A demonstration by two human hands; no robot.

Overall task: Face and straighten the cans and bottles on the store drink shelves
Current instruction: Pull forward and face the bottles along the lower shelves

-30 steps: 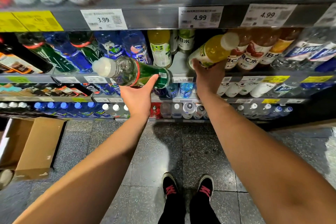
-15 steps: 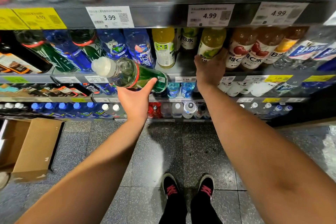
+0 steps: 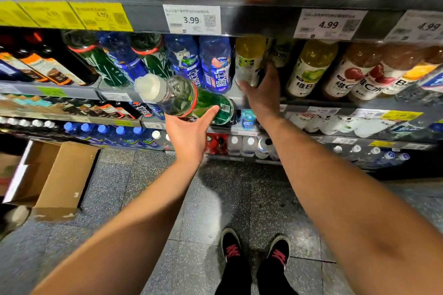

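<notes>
1. Holding a green-labelled clear plastic bottle on its side in front of the shelf edge, our left hand has its grip clamped round the body, white cap pointing left.
2. Our right hand reaches into the middle shelf, its grip curled on a yellow-capped drink bottle standing among the others.
3. Blue sports-drink bottles crowd just left of it; a lime-labelled bottle stands to the right.
4. An open cardboard box sits on the speckled floor.
</notes>
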